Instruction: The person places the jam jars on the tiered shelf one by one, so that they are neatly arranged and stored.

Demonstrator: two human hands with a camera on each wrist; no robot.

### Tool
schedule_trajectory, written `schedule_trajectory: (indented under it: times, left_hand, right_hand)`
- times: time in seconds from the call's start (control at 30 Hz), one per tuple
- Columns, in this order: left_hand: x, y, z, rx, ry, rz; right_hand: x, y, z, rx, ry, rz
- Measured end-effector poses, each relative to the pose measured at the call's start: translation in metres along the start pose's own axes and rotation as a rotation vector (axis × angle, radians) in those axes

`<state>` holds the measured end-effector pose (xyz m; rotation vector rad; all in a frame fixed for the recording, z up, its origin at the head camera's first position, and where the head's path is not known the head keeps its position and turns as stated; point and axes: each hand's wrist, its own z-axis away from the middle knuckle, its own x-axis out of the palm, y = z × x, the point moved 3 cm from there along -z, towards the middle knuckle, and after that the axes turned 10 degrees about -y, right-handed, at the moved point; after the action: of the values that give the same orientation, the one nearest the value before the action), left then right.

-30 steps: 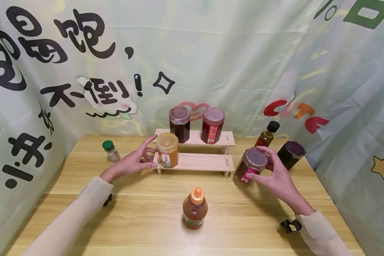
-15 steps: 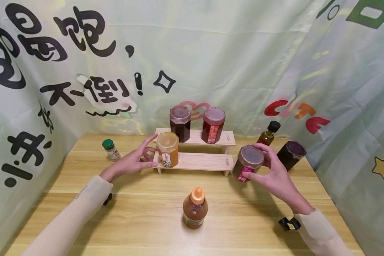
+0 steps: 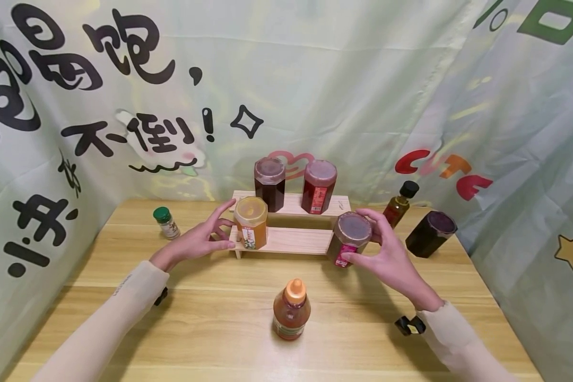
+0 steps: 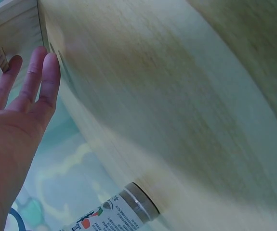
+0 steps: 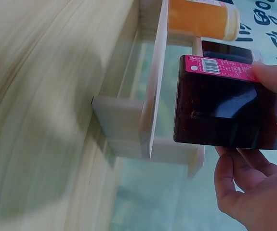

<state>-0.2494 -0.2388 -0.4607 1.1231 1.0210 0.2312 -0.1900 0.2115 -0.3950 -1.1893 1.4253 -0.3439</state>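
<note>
My right hand [image 3: 393, 257] grips a dark jam jar [image 3: 353, 231] with a pink label, thumb on one side and fingers on the other. In the right wrist view the jar [image 5: 220, 110] is held off the table, over the right end of the wooden step shelf [image 3: 296, 241]. My left hand [image 3: 196, 239] is at the shelf's left end, its fingers [image 4: 32, 77] extended against or close to the wood. Beside those fingers an amber honey jar [image 3: 251, 223] stands on the lower step. Two dark red jars, a left one [image 3: 269, 185] and a right one [image 3: 319, 185], stand on the upper step.
A squeeze bottle with an orange cap [image 3: 291, 313] stands in front of the shelf. A green-capped shaker [image 3: 167, 223] is at the left. To the right are a black-capped oil bottle [image 3: 400, 204] and another dark jar [image 3: 431, 233]. Printed cloth [image 3: 344, 95] hangs behind.
My right hand has carried the dark jar leftward, from beside the shelf to over the right end of its lower step. The left hand stays in place.
</note>
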Motion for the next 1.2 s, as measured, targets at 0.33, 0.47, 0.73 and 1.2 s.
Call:
schedule_trajectory:
  times: [0.33,0.47,0.73,1.2]
  left_hand:
    - [0.000,0.002,-0.001,0.006,-0.001,0.004]
    - [0.000,0.000,-0.002,0.007,-0.001,-0.003]
    - [-0.001,-0.002,-0.001,0.001,0.000,-0.014]
    - [0.000,-0.004,-0.001,0.004,-0.001,0.001]
  right_hand:
    - [0.030,-0.006,-0.023,0.019,-0.046,-0.082]
    - [0.040,-0.009,-0.033,0.016,-0.072,-0.105]
    - [0.056,-0.020,-0.049,-0.022,-0.094,-0.153]
    - [0.078,-0.017,-0.063,-0.009,-0.127,-0.220]
